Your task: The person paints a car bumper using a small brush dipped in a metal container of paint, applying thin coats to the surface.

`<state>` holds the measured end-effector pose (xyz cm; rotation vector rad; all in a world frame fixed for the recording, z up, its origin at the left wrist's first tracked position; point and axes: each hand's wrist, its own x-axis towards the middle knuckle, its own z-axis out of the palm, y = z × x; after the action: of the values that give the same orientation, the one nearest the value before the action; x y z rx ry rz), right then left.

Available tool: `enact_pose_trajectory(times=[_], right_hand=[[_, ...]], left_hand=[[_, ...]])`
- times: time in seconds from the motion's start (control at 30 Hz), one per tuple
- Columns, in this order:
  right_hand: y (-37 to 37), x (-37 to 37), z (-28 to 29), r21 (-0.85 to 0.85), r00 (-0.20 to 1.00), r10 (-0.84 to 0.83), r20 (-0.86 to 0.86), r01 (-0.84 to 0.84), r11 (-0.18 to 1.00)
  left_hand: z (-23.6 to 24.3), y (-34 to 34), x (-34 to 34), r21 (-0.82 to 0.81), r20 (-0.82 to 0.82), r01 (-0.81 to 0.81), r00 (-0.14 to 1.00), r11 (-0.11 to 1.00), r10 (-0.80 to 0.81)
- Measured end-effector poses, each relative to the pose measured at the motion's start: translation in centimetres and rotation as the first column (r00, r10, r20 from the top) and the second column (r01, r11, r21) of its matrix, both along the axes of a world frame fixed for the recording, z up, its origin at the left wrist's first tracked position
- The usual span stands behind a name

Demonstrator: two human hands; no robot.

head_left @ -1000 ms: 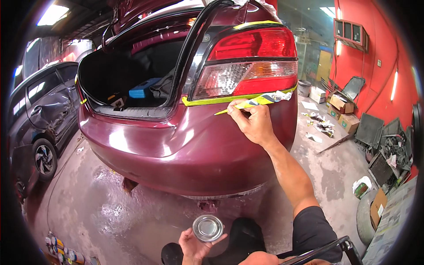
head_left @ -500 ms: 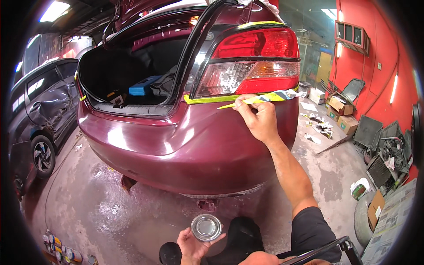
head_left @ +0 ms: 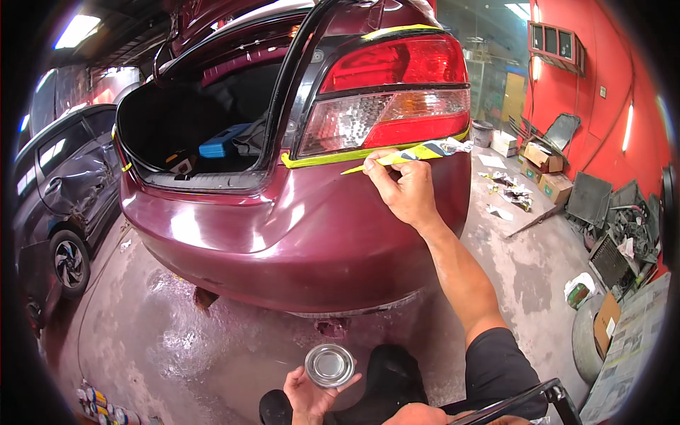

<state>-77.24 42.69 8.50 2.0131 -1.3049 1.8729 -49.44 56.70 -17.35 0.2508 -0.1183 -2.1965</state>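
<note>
My right hand grips a thin pointed implement wrapped in yellow and patterned material, with crumpled silvery material at its back end. Its tip is at the maroon rear bumper, just under a strip of yellow tape below the red-and-clear taillight; whether it touches cannot be told. My left hand holds a small round shallow metal tin low, below the bumper.
An open trunk with a blue case is at left, beside a dented dark car. At right are boxes, scattered scraps, black parts and a tire by a red wall. Cans stand lower left.
The implement's tip in my right hand has moved slightly up and rightward relative to the tape on the bumper. The view has shifted a little. My left hand still holds the tin.
</note>
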Motion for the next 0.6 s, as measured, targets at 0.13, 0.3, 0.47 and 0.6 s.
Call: enact_pose_trajectory(times=[0.13,0.3,0.47,0.6], right_hand=[[-0.04,-0.17,-0.08,-0.010,1.000,-0.009,-0.024,0.009,1.000],[0.17,-0.02,0.13,-0.010,1.000,-0.009,-0.024,0.009,1.000],[-0.17,-0.07,0.09,-0.006,0.999,-0.026,-0.039,0.026,1.000],[-0.16,0.00,0.12,0.006,0.997,-0.040,-0.062,0.040,0.999]], left_hand=[[0.32,0.25,-0.18,0.012,0.023,-0.014,1.000,1.000,0.013],[0.01,0.14,-0.21,0.017,0.002,-0.010,1.000,1.000,0.010],[0.07,-0.03,-0.16,0.018,0.005,-0.011,1.000,1.000,0.010],[0.12,-0.01,-0.03,0.005,-0.002,-0.015,1.000,1.000,0.015]])
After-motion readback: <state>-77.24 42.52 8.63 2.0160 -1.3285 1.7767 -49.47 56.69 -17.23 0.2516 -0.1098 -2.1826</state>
